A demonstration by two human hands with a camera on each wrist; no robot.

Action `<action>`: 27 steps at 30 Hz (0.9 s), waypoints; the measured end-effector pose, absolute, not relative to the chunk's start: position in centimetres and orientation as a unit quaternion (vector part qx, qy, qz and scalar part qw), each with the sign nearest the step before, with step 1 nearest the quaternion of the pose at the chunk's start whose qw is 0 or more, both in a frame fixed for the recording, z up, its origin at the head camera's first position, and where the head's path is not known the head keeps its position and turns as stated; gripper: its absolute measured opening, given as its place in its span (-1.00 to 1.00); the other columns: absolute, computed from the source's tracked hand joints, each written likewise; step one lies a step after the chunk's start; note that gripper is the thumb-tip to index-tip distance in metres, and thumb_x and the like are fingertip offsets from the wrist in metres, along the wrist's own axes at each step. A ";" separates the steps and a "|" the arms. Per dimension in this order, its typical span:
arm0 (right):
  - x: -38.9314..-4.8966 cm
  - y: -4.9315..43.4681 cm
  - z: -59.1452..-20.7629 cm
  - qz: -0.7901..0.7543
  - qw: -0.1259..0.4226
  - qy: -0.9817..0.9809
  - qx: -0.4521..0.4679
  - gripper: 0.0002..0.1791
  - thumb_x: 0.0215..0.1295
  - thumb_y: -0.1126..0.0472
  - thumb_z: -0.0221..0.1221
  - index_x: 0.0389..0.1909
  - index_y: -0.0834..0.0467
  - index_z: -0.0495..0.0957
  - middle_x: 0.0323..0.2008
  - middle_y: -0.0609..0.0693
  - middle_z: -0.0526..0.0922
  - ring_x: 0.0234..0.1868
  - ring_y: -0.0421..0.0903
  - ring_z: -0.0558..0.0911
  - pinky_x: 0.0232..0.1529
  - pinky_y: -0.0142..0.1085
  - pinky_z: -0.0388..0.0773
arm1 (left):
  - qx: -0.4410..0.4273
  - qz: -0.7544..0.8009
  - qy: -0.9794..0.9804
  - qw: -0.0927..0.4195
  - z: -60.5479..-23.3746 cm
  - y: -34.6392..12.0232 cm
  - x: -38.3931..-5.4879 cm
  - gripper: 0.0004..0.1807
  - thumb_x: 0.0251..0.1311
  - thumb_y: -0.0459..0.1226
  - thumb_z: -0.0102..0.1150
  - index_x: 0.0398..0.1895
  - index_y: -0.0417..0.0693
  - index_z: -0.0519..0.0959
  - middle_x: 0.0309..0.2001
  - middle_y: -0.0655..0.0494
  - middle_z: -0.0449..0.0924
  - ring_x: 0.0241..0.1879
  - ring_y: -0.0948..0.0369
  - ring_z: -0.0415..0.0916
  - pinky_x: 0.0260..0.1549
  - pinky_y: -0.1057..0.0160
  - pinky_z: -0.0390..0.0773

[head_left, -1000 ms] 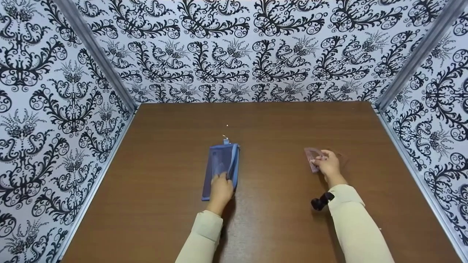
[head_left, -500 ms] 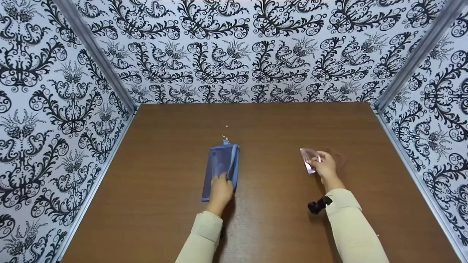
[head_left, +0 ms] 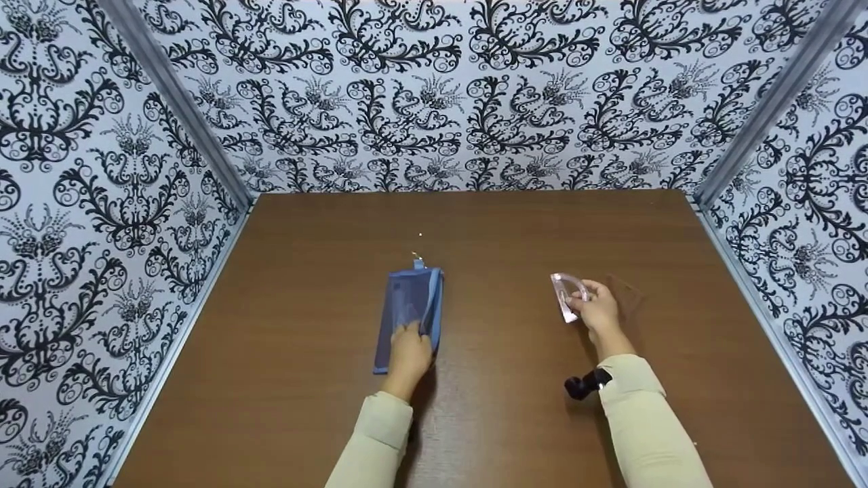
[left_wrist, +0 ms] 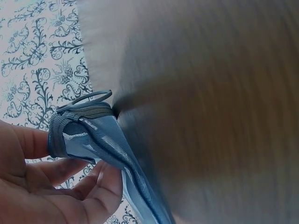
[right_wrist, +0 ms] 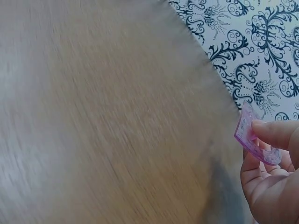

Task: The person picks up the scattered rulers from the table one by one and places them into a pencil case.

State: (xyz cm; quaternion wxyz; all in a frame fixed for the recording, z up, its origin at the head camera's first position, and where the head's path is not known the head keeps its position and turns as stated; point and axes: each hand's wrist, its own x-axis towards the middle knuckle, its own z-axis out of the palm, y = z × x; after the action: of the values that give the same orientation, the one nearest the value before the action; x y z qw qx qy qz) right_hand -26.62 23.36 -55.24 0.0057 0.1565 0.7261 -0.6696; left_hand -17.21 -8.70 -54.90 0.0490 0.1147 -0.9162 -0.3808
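The right hand point(head_left: 599, 315) pinches a protractor point(right_wrist: 246, 126), at three o'clock from the soft-looking pouch point(head_left: 409, 291) the left hand point(head_left: 410, 351) grips; the protractor seems light, stiff (perhaps slippery), best held by its curved rim.

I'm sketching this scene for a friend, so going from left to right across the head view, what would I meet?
Left patterned wall, blue pouch, clear pinkish protractor, right hand, faint see-through reddish piece, right patterned wall. The left hand overlaps the pouch, so I leave it unplaced.
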 end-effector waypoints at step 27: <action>-26.2 20.3 -54.9 -0.683 0.002 0.717 0.143 -0.42 0.15 0.53 0.20 0.21 0.40 0.26 -0.35 -0.05 0.57 -0.37 -0.34 0.51 -0.32 -0.53 0.45 | 0.122 -0.381 -0.915 0.053 -54.9 -8.5 -17.2 -0.62 0.23 -0.39 0.02 0.09 -0.39 0.51 -0.02 -0.35 0.48 0.11 -0.23 0.37 0.14 -0.07 0.38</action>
State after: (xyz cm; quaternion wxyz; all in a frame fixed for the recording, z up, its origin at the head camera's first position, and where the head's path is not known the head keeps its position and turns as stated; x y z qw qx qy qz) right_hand -26.23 20.33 -54.86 0.0018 0.1429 0.7167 -0.6825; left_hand -17.18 -8.46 -54.87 0.0532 0.1223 -0.9149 -0.3810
